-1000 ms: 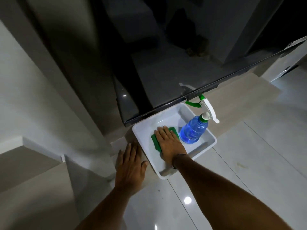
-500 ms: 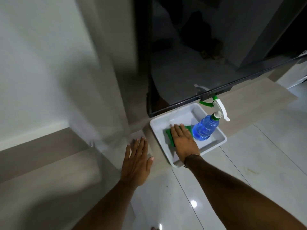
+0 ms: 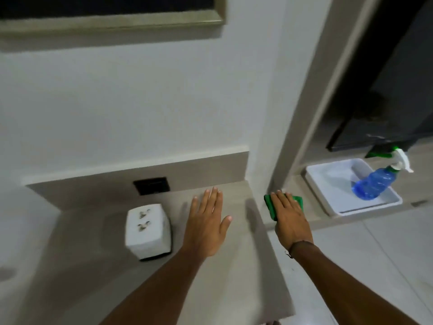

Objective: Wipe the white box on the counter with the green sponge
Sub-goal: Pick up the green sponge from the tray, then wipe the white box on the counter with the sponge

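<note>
A white box [image 3: 147, 231] with small marks on its top stands on the grey counter [image 3: 222, 277], left of both hands. My left hand [image 3: 207, 225] is flat and open over the counter, just right of the box, holding nothing. My right hand [image 3: 289, 218] holds the green sponge [image 3: 271, 206] under its palm and fingers, in the air past the counter's right edge, between the counter and the white tray [image 3: 328, 198].
The white tray sits on a low ledge at the right with a blue spray bottle [image 3: 372, 184] lying in it. A black wall socket [image 3: 151, 185] is set in the backsplash behind the box. A dark glass panel [image 3: 386, 90] rises behind the tray.
My right hand has lifted the sponge out of the tray and carried it left toward the counter. The view has swung left, bringing the white box and counter into sight.
</note>
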